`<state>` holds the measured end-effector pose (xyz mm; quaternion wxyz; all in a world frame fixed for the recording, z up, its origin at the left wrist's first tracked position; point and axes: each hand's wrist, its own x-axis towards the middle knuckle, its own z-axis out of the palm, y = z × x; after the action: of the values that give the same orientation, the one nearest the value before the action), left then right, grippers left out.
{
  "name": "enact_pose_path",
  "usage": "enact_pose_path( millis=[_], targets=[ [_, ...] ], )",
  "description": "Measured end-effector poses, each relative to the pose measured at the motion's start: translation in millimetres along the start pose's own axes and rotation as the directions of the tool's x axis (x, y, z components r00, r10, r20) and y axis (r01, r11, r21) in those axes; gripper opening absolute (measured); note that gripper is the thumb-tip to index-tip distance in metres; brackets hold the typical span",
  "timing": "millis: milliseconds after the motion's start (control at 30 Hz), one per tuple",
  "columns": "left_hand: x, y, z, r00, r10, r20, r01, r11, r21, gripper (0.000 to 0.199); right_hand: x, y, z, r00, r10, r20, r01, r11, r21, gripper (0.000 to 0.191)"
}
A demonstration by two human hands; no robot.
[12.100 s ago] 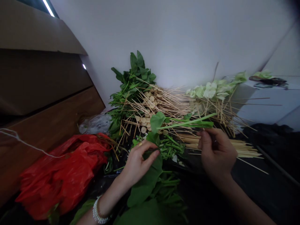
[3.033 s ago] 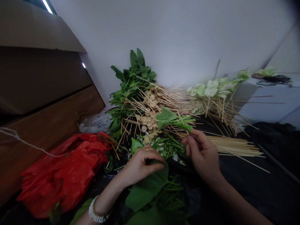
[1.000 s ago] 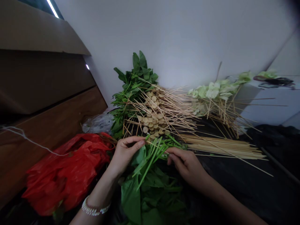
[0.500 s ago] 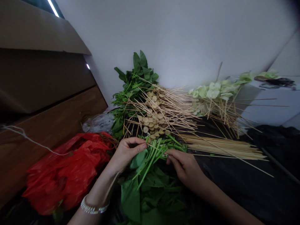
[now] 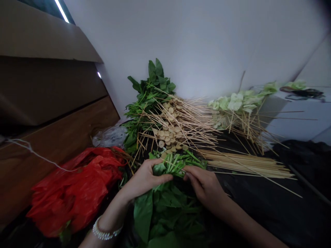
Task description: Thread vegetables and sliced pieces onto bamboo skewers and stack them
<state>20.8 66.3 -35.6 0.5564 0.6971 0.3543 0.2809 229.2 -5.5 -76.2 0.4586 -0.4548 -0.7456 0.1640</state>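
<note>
My left hand (image 5: pixel 147 179), with a beaded bracelet at the wrist, is closed round a bunch of green stems (image 5: pixel 173 164), thumb in front. Close by on the right, my right hand (image 5: pixel 203 182) pinches a thin wooden skewer at the stems, and most of the skewer is hidden. Large dark green leaves (image 5: pixel 170 213) spread below both hands. Just beyond them lie skewered pale round slices (image 5: pixel 169 132), their sticks crossing one another. A bundle of bare skewers (image 5: pixel 248 163) rests to the right on black plastic.
A red plastic bag (image 5: pixel 77 189) sits at left, near a clear bag (image 5: pixel 110 136). Leafy greens (image 5: pixel 152 82) are piled against the wall. Skewered pale green leaves (image 5: pixel 235 101) stand at back right. A cardboard box (image 5: pixel 51 86) is at upper left.
My left hand has closed round the stems, its thumb moving lower and to the right. The long stems that hung down in front are now gathered up in it. My right hand has barely moved.
</note>
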Motion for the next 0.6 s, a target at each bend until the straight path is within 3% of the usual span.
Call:
enact_pose_path(
  millis=[133, 233, 300, 367, 467, 533, 600],
  targets=[
    [1.7, -2.2, -2.8, 0.988, 0.112, -0.106, -0.103, 0.991, 0.088, 0.027, 4.2, -1.9, -11.4, 0.995, 0.086, 0.046, -0.087, 0.996, 0.033, 0.025],
    [4.9, -7.7, -10.6, 0.94, 0.212, -0.266, -0.176, 0.972, 0.153, 0.025, 7.1, -5.5, -29.2, 0.967, 0.216, 0.138, -0.224, 0.973, 0.051, 0.026],
    [7.1, -11.1, -14.8, 0.892, 0.267, -0.364, -0.212, 0.96, 0.185, 0.024, 6.8, -9.0, -41.6, 0.908, 0.335, 0.252, -0.368, 0.925, 0.093, 0.032],
    [8.8, -13.3, -17.0, 0.854, 0.292, -0.43, -0.236, 0.955, 0.18, 0.025, 4.6, -13.6, -51.2, 0.813, 0.449, 0.37, -0.533, 0.83, 0.166, 0.036],
    [9.5, -14.5, -16.7, 0.813, 0.32, -0.487, -0.278, 0.947, 0.158, 0.04, -0.2, -22.4, -58.4, 0.687, 0.528, 0.499, -0.704, 0.653, 0.277, 0.039],
    [9.5, -16.1, -15.0, 0.795, 0.343, -0.5, -0.31, 0.939, 0.151, 0.06, -1.6, -29.0, -60.2, 0.674, 0.555, 0.488, -0.735, 0.569, 0.367, 0.039],
    [10.0, -19.7, -12.5, 0.787, 0.364, -0.498, -0.327, 0.931, 0.163, 0.081, 0.9, -35.1, -62.8, 0.702, 0.594, 0.393, -0.708, 0.522, 0.476, 0.035]
  ],
)
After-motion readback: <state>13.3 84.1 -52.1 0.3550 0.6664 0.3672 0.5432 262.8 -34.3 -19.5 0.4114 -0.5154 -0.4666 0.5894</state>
